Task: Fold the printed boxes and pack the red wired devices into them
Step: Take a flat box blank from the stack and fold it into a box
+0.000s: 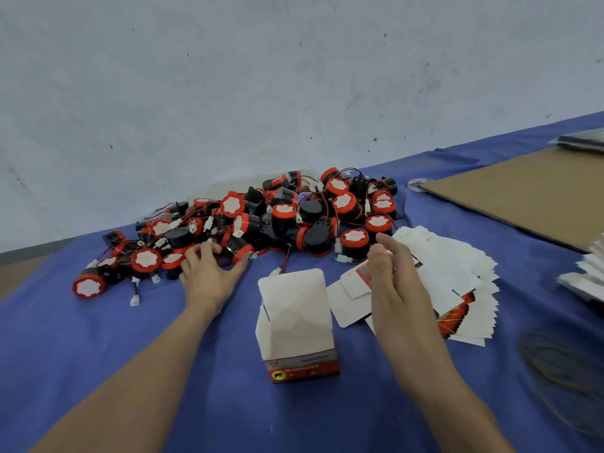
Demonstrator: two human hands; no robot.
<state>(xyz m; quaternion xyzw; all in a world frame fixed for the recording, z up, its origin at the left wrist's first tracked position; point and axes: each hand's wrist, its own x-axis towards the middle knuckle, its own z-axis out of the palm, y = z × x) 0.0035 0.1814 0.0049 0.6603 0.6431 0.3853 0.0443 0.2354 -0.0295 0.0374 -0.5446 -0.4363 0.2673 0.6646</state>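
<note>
We reach left-handed
Our left grip point(209, 273), splayed and empty, touches the red devices point(283, 212); the open box point(295, 322) stands rightward; right grip point(392, 282) slack.

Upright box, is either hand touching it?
No, the upright box stands free, left hand at the devices, right hand raised beside it.

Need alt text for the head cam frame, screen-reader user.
A person's left hand touches the edge of a pile of red-and-black round wired devices on a blue tablecloth, while the right hand hovers open over a fanned stack of flat white printed cardboard boxes. Between the forearms stands one folded white-and-red printed box, top flap open.
</note>
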